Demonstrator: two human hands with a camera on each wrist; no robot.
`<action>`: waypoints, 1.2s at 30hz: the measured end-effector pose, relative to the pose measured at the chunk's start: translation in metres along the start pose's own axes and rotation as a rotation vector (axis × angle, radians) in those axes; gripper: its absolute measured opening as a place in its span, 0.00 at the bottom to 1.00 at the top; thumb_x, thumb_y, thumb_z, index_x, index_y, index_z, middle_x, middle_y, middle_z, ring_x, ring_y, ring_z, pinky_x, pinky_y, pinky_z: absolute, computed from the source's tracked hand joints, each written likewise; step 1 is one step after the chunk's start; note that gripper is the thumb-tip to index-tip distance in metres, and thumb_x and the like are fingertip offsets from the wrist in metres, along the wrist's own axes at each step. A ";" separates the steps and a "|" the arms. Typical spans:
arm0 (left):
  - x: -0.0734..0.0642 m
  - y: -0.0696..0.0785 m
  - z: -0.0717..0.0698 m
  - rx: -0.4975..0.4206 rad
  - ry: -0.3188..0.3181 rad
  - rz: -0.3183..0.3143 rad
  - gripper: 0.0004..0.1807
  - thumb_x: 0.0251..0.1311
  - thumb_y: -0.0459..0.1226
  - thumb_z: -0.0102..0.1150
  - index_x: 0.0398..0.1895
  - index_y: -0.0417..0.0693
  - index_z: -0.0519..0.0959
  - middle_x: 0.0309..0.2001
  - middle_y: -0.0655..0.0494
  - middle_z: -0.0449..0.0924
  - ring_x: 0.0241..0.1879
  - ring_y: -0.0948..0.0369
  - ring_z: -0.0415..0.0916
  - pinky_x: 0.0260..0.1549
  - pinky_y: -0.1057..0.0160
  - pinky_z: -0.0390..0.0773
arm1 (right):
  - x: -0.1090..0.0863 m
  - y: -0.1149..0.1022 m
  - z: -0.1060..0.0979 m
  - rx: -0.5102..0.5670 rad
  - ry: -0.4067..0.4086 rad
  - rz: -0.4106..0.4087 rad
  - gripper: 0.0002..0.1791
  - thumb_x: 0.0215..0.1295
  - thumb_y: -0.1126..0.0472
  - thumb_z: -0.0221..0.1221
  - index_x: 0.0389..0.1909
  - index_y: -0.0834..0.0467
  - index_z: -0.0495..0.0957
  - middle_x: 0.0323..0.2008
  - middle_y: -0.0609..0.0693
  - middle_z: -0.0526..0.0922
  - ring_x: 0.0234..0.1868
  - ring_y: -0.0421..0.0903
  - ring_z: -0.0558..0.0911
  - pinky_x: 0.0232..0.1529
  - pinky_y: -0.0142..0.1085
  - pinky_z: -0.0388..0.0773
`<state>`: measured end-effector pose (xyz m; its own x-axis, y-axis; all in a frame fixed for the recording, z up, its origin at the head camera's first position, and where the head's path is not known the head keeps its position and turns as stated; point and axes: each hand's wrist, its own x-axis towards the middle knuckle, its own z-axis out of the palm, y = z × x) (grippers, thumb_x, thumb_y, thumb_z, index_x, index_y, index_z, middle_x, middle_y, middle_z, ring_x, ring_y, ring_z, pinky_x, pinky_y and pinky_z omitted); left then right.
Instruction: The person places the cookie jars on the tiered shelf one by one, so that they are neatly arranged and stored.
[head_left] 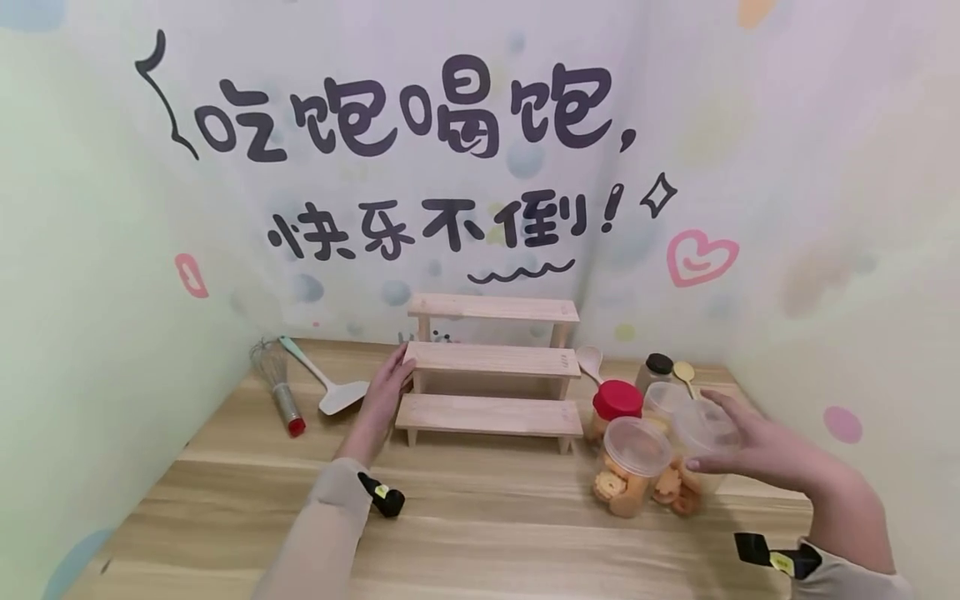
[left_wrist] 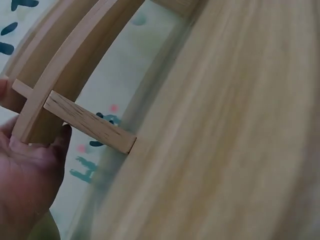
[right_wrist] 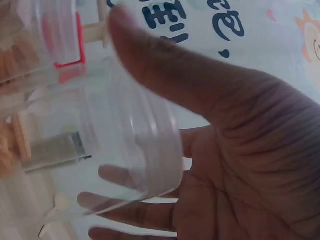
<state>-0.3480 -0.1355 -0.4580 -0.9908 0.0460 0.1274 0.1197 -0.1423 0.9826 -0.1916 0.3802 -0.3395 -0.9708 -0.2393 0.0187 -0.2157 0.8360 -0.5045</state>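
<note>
A three-tier wooden display stand (head_left: pixel 491 358) is at the middle of the table, against the back. My left hand (head_left: pixel 386 396) grips the left end of its middle shelf; in the left wrist view, digits lie on both sides of the shelf end (left_wrist: pixel 42 122). On the right, my right hand (head_left: pixel 757 446) is spread round the lid of a clear plastic jar (head_left: pixel 703 427) with ring-shaped cookies. The right wrist view shows straight fingers (right_wrist: pixel 135 212) behind the jar, the blurred thumb across its near side. Another clear cookie jar (head_left: pixel 633 467) stands just left.
A red-lidded jar (head_left: pixel 617 402) and a black-lidded jar (head_left: pixel 658 367) stand behind the cookie jars, with a pale spoon (head_left: pixel 590 362) and a wooden spoon (head_left: pixel 684 372). A whisk (head_left: pixel 281 392) and a white spatula (head_left: pixel 337 395) lie at left. A printed wall cloth (head_left: pixel 450 175) hangs behind.
</note>
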 end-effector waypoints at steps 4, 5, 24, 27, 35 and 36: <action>0.004 -0.007 0.001 -0.067 -0.004 0.016 0.34 0.73 0.46 0.55 0.80 0.59 0.57 0.80 0.56 0.48 0.76 0.54 0.52 0.73 0.50 0.55 | 0.002 0.006 0.001 0.071 -0.024 0.008 0.55 0.54 0.50 0.75 0.75 0.62 0.53 0.61 0.71 0.70 0.55 0.64 0.78 0.45 0.51 0.80; 0.005 -0.008 0.001 -0.087 -0.010 0.029 0.34 0.73 0.45 0.55 0.79 0.59 0.57 0.80 0.56 0.48 0.76 0.55 0.51 0.74 0.50 0.54 | 0.003 0.007 0.000 0.097 -0.024 0.007 0.54 0.54 0.51 0.75 0.74 0.63 0.53 0.60 0.71 0.72 0.54 0.63 0.79 0.44 0.47 0.80; 0.004 -0.012 -0.004 -0.271 -0.053 0.114 0.32 0.74 0.38 0.54 0.78 0.46 0.58 0.78 0.53 0.55 0.76 0.60 0.53 0.73 0.58 0.56 | -0.022 -0.031 -0.040 -0.159 0.442 0.046 0.56 0.52 0.45 0.75 0.78 0.53 0.55 0.55 0.69 0.75 0.33 0.43 0.79 0.26 0.38 0.73; 0.004 -0.011 -0.004 -0.267 -0.046 0.120 0.33 0.74 0.39 0.55 0.78 0.45 0.58 0.78 0.52 0.56 0.75 0.59 0.54 0.73 0.57 0.57 | -0.020 -0.048 -0.039 -0.093 0.611 0.045 0.57 0.47 0.49 0.79 0.78 0.45 0.58 0.56 0.65 0.74 0.30 0.27 0.73 0.23 0.23 0.69; 0.004 -0.011 -0.003 -0.271 -0.055 0.113 0.33 0.75 0.37 0.52 0.79 0.42 0.55 0.79 0.48 0.53 0.76 0.55 0.51 0.74 0.53 0.54 | 0.022 -0.123 -0.006 0.216 0.953 -0.157 0.56 0.38 0.69 0.80 0.73 0.43 0.68 0.57 0.53 0.78 0.46 0.37 0.76 0.36 0.14 0.74; 0.004 -0.012 -0.002 -0.275 -0.055 0.107 0.33 0.75 0.37 0.52 0.79 0.42 0.55 0.79 0.49 0.53 0.76 0.55 0.51 0.74 0.53 0.53 | 0.029 -0.133 -0.002 0.238 0.950 -0.180 0.56 0.40 0.69 0.80 0.73 0.43 0.67 0.58 0.51 0.78 0.47 0.39 0.76 0.36 0.15 0.75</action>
<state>-0.3533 -0.1359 -0.4694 -0.9675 0.0690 0.2433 0.1947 -0.4110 0.8906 -0.1912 0.2632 -0.2699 -0.6294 0.2284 0.7428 -0.4424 0.6805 -0.5841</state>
